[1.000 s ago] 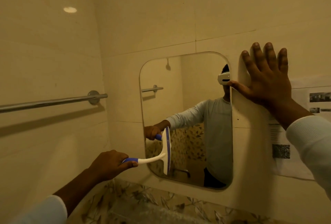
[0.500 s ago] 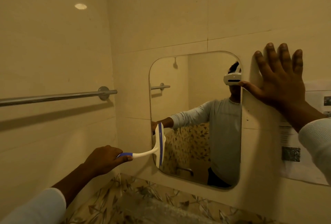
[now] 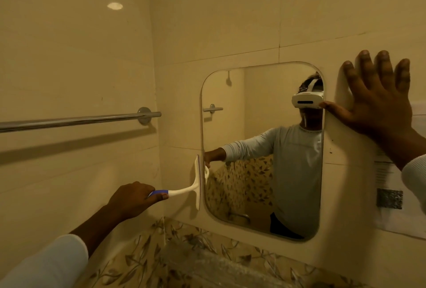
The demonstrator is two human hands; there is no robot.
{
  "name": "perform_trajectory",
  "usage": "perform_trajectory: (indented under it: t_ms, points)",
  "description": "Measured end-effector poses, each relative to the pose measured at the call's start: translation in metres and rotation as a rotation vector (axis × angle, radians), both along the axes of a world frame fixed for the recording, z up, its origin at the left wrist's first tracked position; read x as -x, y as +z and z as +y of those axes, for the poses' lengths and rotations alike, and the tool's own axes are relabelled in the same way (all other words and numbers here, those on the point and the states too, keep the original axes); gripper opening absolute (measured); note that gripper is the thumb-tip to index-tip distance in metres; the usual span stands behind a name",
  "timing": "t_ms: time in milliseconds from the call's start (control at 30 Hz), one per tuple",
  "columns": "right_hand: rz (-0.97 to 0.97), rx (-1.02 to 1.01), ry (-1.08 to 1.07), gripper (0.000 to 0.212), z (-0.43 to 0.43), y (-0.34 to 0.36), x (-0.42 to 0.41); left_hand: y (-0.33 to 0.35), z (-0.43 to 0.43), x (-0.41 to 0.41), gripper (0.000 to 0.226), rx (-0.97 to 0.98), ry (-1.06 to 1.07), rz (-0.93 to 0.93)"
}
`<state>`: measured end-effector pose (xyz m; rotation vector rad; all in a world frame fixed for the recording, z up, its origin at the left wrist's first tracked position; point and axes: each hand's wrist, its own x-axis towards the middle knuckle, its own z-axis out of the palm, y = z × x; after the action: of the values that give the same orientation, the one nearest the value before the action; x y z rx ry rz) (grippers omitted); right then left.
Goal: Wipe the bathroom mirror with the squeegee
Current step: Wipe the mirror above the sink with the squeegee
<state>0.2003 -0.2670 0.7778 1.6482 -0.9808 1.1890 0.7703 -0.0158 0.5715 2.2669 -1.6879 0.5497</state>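
A rounded rectangular mirror hangs on the cream tiled wall, reflecting a person in a pale long-sleeved top. My left hand grips the blue-and-white handle of a white squeegee. Its blade stands upright at the mirror's lower left edge, partly over the wall tile beside the glass. My right hand presses flat on the wall just right of the mirror, fingers spread upward, thumb tip at the mirror's right edge.
A chrome towel rail runs along the left wall at about hand height. A paper sheet with a dark code square is stuck to the wall at the right. Leaf-patterned tiles lie below the mirror.
My left hand has drawn the squeegee leftward across the lower glass, from inside the mirror to its left edge. The view has shifted left. My right hand stays pressed on the wall.
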Motion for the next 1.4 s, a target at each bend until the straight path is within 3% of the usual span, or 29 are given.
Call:
perform_trajectory:
  t_ms: [233,367,467,800,1133,1400]
  points:
    - [0.004,-0.017,0.005,0.108,0.0,-0.002,0.001,-0.005,0.001,0.028,0.082,0.164,-0.091,-0.012]
    - [0.009,-0.03,0.021,0.107,0.008,-0.003,0.0,-0.004,-0.006,0.074,0.07,0.28,-0.239,0.021]
    - [0.009,-0.046,0.021,0.106,0.012,-0.002,0.0,-0.008,-0.023,0.122,0.061,0.268,-0.377,-0.017]
    - [0.019,-0.034,0.001,0.106,0.011,-0.001,0.001,-0.038,-0.081,0.252,0.083,0.098,-0.517,-0.122]
    - [-0.001,-0.017,-0.004,0.093,0.011,-0.001,-0.001,-0.047,-0.094,0.246,0.087,0.092,-0.503,-0.098]
    - [0.0,-0.01,-0.004,0.095,0.011,-0.001,-0.002,-0.049,-0.087,0.215,0.079,0.077,-0.49,-0.142]
